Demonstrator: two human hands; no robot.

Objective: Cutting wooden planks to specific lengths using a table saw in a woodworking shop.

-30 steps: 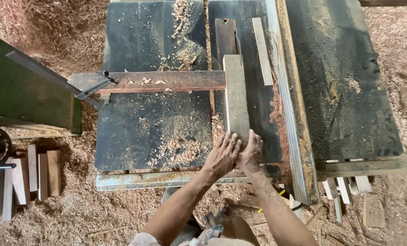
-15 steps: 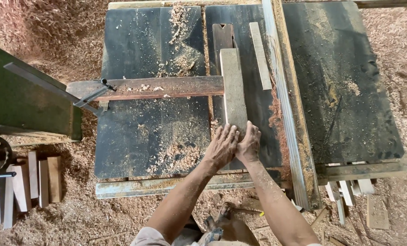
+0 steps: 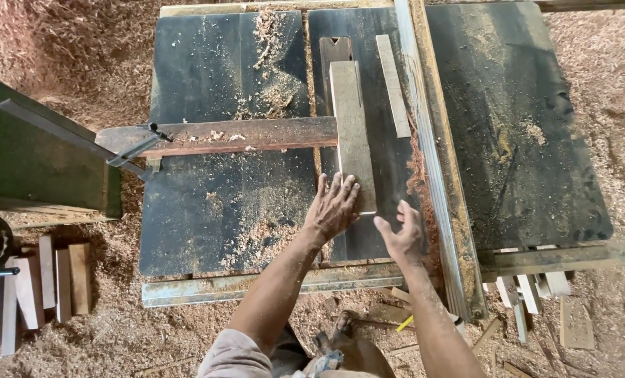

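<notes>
Plank now further up bench; my left hand presses flat, fingers spread; right hand lifted off, fingers open.

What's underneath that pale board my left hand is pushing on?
The pale board lies flat on the dark saw table, covering most of a slotted insert. Whatever lies under the board, any blade included, is hidden.
</notes>
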